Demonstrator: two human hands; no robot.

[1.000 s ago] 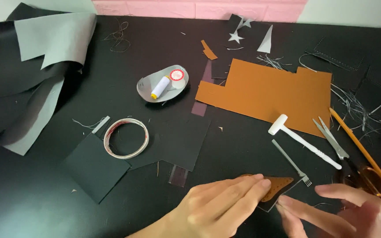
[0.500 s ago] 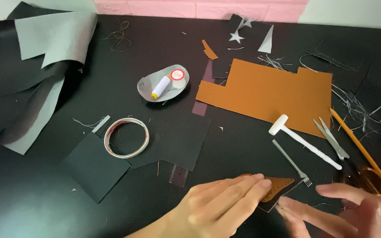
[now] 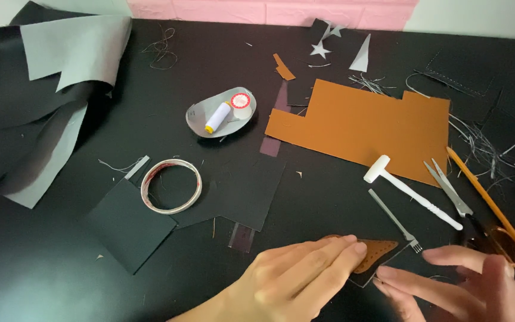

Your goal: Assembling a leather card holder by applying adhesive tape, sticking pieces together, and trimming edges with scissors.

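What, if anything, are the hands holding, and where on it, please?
The left hand presses flat on the small brown leather piece, covering its left part; the right hand touches its lower right edge. Nothing is lifted.

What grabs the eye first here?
The big tan leather sheet right of centre stands out on the black table. At the bottom edge, the left hand presses flat on a small brown piece while the right hand meets its edge. A white mallet lies just above them.
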